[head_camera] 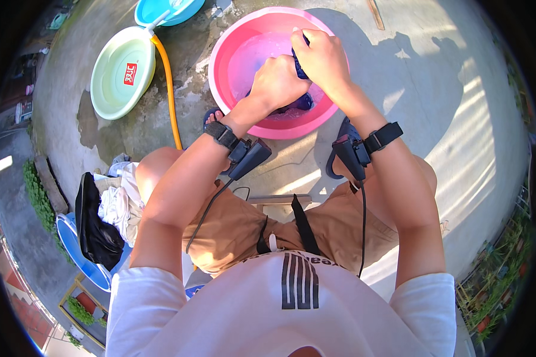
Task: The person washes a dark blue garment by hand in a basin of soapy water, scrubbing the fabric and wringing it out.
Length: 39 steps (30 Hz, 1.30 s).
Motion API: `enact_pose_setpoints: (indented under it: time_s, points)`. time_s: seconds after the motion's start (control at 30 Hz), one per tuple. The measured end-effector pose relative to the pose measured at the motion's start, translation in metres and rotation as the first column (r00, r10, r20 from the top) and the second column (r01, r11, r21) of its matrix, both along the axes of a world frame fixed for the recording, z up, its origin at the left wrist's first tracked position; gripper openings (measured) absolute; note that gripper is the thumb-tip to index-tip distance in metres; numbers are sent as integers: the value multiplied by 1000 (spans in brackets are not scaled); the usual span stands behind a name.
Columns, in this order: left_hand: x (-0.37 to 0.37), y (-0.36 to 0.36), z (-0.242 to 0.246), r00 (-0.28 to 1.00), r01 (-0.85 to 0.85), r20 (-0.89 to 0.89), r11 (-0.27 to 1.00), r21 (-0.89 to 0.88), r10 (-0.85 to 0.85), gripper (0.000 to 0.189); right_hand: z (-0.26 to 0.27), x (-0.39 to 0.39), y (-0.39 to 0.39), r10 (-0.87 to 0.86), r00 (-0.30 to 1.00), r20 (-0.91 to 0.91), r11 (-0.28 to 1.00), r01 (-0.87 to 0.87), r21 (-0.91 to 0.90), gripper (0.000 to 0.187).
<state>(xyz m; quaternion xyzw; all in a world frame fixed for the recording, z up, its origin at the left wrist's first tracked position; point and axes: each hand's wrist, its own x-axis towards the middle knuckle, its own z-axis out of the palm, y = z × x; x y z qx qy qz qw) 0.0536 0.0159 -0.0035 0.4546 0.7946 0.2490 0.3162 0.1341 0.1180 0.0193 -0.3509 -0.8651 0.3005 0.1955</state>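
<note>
A pink plastic basin [290,129] stands on the concrete before my feet, with sudsy water in it. Over the basin, my left hand [280,81] and my right hand [318,53] grip a dark navy wet cloth [299,64]. The cloth is bunched between both fists, my right hand a little farther out than my left. A lower part of the cloth hangs below my left hand down to the water. My fingers hide much of it, so I cannot tell what kind of garment it is.
At the left lie a pale green basin [111,89], a blue basin [174,18] and a yellow hose [167,85]. A blue tub [69,241] by my left knee holds piled clothes [116,201]. A wooden stick [376,14] lies far ahead. Potted plants [496,294] line the right.
</note>
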Motion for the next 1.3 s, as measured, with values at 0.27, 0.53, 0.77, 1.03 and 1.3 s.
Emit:
enact_pose_setpoints:
  time_s: [0.27,0.53,0.77,1.03,1.3]
  points:
    - [-2,2,11,998,-30,-49,994,103,35,36,-6,-2,12,25,997,-77,997,-30,-68,44]
    - [-38,6,26,801,-500,484,837,222,351,12,-16,6,34,34,999,-12,983,-35,-181,34]
    - [-63,1,27,534,-716,746,682,148,398,16,-13,6,-5,539,822,184,837,-498,-227,61]
    - [-83,-8,21,609,-631,725,750,197,322,18,-5,7,8,403,913,59,893,-378,-245,22]
    - [-84,-19,10,753,-410,612,899,151,241,48,-9,5,14,136,959,-248,907,-222,-359,29]
